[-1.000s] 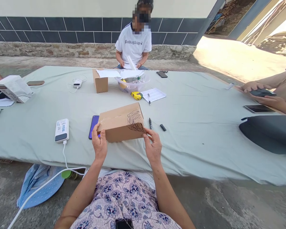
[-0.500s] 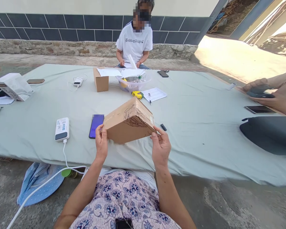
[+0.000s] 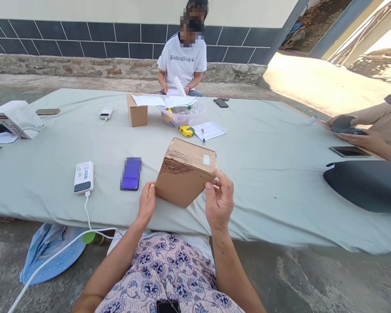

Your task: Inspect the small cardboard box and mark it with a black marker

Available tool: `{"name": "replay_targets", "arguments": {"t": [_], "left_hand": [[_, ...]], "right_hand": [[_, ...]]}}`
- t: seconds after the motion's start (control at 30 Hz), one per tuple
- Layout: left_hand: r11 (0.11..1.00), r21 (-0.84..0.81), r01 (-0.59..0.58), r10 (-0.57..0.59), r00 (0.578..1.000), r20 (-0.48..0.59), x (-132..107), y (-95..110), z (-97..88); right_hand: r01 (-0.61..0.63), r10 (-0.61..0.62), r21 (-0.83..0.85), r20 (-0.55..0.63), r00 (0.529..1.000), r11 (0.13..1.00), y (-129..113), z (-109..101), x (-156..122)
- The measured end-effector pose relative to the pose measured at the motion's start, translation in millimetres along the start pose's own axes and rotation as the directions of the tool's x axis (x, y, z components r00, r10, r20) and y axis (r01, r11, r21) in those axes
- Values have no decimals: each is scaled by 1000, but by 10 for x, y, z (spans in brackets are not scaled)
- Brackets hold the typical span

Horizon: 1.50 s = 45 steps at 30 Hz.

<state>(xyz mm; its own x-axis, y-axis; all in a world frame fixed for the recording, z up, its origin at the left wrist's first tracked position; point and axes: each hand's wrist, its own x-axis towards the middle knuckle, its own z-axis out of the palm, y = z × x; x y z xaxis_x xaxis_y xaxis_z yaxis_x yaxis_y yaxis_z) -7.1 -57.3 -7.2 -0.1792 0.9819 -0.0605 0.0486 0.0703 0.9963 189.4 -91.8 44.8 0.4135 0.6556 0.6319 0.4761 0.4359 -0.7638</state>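
1. The box (image 3: 184,182) tilts near the middle of the table's (image 3: 273,174) near edge.
2. Your left hand (image 3: 147,202) holds its left corner; your right hand (image 3: 220,200) pinches its right side.
3. Scribbles (image 3: 176,167) already mark two faces; you haven't set it flat.

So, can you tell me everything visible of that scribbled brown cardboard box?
The brown cardboard box is held tilted, with dark scribbled lines along one edge and a small pale patch on its upper face. The bare left hand grips its left side, the bare right hand its right corner. Whether it touches the pale green tablecloth is unclear.
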Motion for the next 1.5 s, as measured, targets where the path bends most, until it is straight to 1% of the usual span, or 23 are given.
{"name": "replay_targets", "arguments": {"t": [0.07,0.1,0.17,0.23,0.3,0.37,0.5,0.6,0.7,0.8,0.87,1.07,1.17,1.23,1.37,1.5], "left_hand": [[994,76,-85,85,996,5,2,6,-8],[990,88,-106,105,994,11,-4,17,-6],[991,60,-124,122,992,27,-25,48,6],[990,-3,-138,138,989,44,-56,85,23],[987,-53,-150,154,986,71,-89,118,37],[984,-63,-165,170,982,86,-121,143,43],[980,-53,-193,198,972,124,-166,175,35],[977,-75,-198,207,965,158,-161,182,25],[983,-30,-181,183,977,105,-127,168,11],[992,7,-124,123,992,33,-89,149,-15],[996,13,-88,88,996,10,-71,143,-35],[998,-14,-59,59,998,-18,-39,144,-52],[999,-53,13,-15,999,-31,-3,121,-49],[997,-65,42,-43,999,-27,27,96,-52],[997,-64,43,-45,999,-23,78,33,-64],[993,-98,66,-72,995,-67,109,-39,-66]], "right_hand": [[-9,9,-4,25,1000,1000,-13,5,-16],[-12,12,-6,36,999,1000,-20,8,-25],[-14,14,-4,37,999,1000,-30,15,-39],[-12,12,9,19,1000,1000,-36,19,-45],[9,-8,26,-3,1000,1000,-45,18,-44],[35,-35,34,-2,999,999,-65,12,-45],[89,-90,7,73,993,996,-145,14,-73],[151,-149,-19,99,984,988,-207,37,-102],[176,-171,-35,120,978,984,-208,75,-120],[150,-139,-51,176,975,987,-131,120,-134],[139,-124,-61,204,971,988,-56,143,-146],[119,-103,-65,214,971,991,97,128,-145],[124,-106,-65,231,967,990,107,111,-135],[139,-120,-61,257,959,988,98,113,-137],[163,-137,-69,286,948,984,91,135,-152],[129,-100,-84,286,953,988,150,133,-154]]}}
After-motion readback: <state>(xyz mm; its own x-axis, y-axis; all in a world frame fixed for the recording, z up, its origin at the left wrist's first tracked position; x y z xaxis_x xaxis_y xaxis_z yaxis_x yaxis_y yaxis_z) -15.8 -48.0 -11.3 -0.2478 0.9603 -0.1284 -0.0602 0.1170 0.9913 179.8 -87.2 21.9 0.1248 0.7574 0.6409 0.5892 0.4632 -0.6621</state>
